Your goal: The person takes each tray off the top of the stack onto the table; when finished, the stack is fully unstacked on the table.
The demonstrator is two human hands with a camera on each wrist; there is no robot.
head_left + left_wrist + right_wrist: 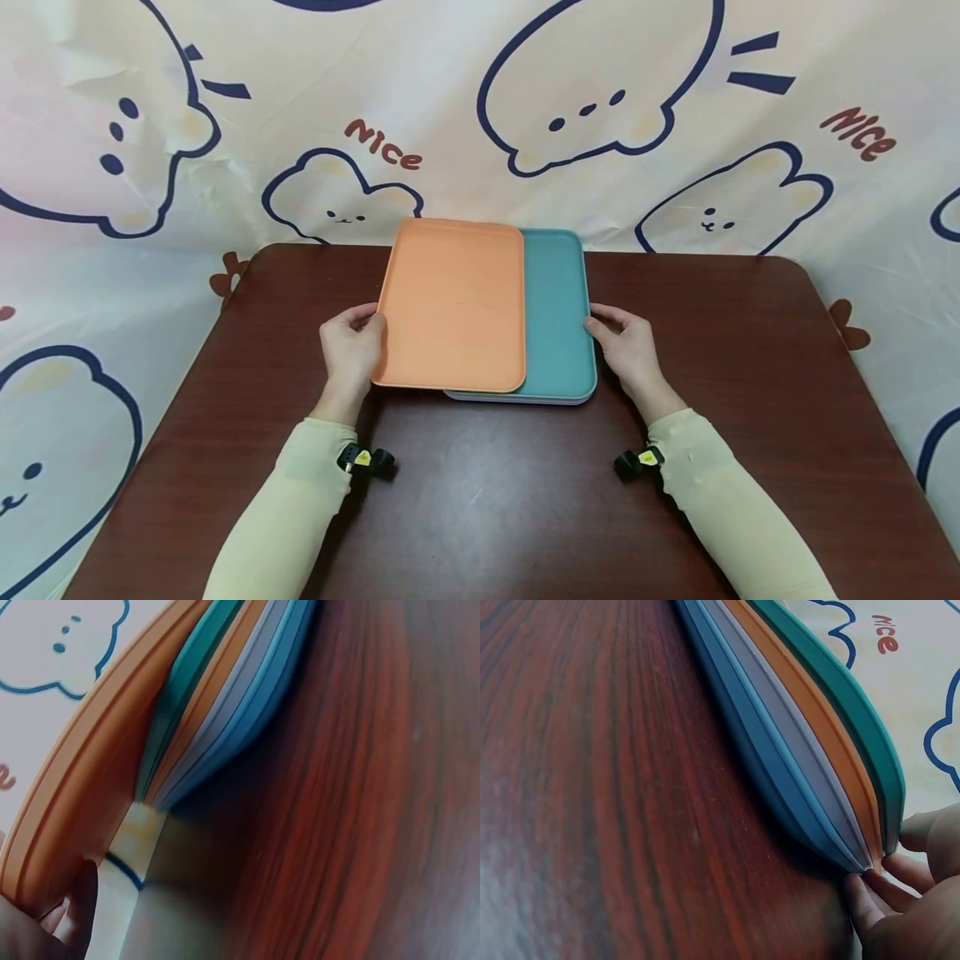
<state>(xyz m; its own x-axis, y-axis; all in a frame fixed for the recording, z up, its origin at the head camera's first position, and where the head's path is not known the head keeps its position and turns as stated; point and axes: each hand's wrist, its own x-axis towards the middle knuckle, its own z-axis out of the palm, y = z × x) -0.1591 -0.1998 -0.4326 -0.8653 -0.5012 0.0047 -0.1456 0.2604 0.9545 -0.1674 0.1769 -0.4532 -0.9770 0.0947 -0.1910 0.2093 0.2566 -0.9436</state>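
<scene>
A large orange tray (453,308) lies shifted to the left over a stack of trays whose top one is teal (558,325). My left hand (352,346) pinches the orange tray's left edge, thumb on top. In the left wrist view that tray (75,780) is tilted up and apart from the stack along this side. My right hand (628,346) holds the stack's right edge, its thumb by the teal tray (881,772). Its other fingertips touch the edges of the lower orange tray (832,712), lavender tray (780,712) and blue tray (772,772).
The stack stands near the far side of a dark brown wooden table (465,508). A pale curtain (480,192) with cartoon outlines hangs behind and around the table. Small black wrist devices (367,461) are strapped on both sleeves.
</scene>
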